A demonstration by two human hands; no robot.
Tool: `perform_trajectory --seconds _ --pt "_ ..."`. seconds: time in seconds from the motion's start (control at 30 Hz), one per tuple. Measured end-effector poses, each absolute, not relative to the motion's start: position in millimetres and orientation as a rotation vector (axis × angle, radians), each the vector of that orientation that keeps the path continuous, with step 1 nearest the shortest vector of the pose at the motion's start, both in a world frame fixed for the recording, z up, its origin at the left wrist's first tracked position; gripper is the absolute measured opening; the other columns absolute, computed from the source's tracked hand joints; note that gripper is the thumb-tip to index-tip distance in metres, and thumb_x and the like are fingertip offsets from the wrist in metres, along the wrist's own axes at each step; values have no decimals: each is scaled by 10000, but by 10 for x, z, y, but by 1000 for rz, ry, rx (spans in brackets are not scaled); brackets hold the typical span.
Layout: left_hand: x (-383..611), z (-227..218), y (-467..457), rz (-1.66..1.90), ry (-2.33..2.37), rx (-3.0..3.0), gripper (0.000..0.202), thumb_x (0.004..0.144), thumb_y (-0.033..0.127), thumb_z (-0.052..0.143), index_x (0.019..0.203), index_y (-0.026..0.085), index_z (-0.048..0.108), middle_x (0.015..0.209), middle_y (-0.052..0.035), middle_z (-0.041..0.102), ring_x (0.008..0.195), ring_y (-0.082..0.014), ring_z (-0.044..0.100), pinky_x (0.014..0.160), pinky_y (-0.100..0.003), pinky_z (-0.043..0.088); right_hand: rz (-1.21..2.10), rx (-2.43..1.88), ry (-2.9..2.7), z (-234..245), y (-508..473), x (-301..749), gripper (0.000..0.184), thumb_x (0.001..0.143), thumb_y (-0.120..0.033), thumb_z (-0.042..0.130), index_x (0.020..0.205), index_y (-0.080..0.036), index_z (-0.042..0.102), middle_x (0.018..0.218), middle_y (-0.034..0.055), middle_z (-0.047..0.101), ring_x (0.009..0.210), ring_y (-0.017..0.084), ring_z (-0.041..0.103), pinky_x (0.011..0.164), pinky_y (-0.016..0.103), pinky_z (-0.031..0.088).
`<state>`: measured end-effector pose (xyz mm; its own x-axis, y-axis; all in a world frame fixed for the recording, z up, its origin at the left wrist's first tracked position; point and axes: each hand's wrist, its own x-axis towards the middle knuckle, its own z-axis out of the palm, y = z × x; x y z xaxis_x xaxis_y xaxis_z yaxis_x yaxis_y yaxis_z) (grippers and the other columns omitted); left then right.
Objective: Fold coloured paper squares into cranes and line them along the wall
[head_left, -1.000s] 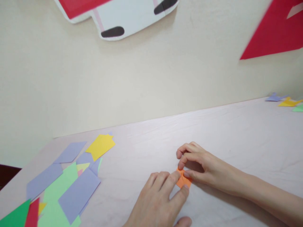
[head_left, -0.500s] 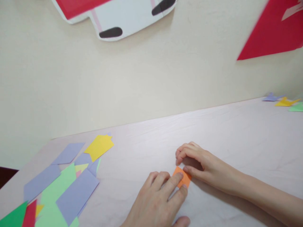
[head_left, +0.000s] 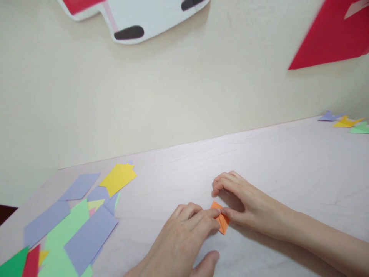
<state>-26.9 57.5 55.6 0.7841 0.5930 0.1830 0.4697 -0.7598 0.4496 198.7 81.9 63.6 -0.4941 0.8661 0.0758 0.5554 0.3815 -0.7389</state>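
Your left hand [head_left: 179, 237] pressed its fingertips on the small orange paper [head_left: 223, 225], thumb spread clear, grasping nothing. Your right hand [head_left: 253, 203] set its thumb against the paper, curled fingers apart from it. The paper lay on the table [head_left: 164, 181], between both hands.

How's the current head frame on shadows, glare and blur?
Head view: soft shadow under the right hand and forearm; head view: diffuse bright patch on the table toward the wall, no harsh glare; head view: orange paper readable, red shape looks slightly soft-edged.
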Motion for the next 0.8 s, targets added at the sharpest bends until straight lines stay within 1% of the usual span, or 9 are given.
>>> perform_trajectory --seconds 0.1,0.17,0.23,0.37,0.47,0.6,0.73,0.8 --pt "-289 549 590 472 779 2571 340 804 149 523 1131 231 566 1314 -34 620 1026 -205 544 877 -359 483 893 -1224 -2207 641 819 1983 220 799 -93 635 958 -224 556 1038 38 598 1017 230 517 891 378 454" --pt "-291 545 595 469 762 2592 437 791 119 509 1212 233 546 1331 -35 611 1036 -206 544 890 -365 476 879 -1211 -2216 636 825 1985 209 804 -110 644 959 -223 560 1040 40 600 1015 230 522 889 376 458" --pt "-285 539 599 469 752 2614 470 780 102 503 1231 232 542 1340 -34 604 1036 -209 544 887 -367 474 874 -1201 -2221 630 831 1989 202 811 -125 649 966 -223 565 1046 40 604 1014 229 526 887 372 462" --pt "-272 526 609 457 739 2631 397 754 74 500 1105 239 580 1344 -16 600 1021 -208 543 874 -362 461 878 -1194 -2237 630 840 1986 185 822 -156 660 971 -220 572 1049 45 603 1019 232 519 893 382 457" --pt "-266 525 616 441 740 2613 406 750 50 501 1099 243 577 1345 -13 597 1013 -203 539 877 -360 446 877 -1197 -2251 635 848 1975 179 823 -167 665 971 -211 573 1048 52 600 1023 241 512 898 398 448" --pt "-261 543 612 468 736 2590 382 793 42 484 1101 246 583 1304 -9 618 994 -195 535 864 -351 439 884 -1209 -2269 631 853 1975 196 814 -186 689 974 -207 576 1061 56 594 1037 250 500 892 398 443" --pt "-255 558 611 497 725 2581 313 833 55 468 1052 238 597 1280 -24 629 970 -195 536 846 -351 439 897 -1192 -2277 617 859 1988 185 854 -266 696 986 -208 581 1074 59 591 1047 250 492 903 398 434" --pt "-252 557 613 507 721 2579 291 845 60 458 1028 234 602 1281 -33 627 962 -196 535 842 -355 437 897 -1189 -2277 613 862 1993 182 864 -278 691 989 -207 581 1080 59 590 1051 249 490 907 398 430"
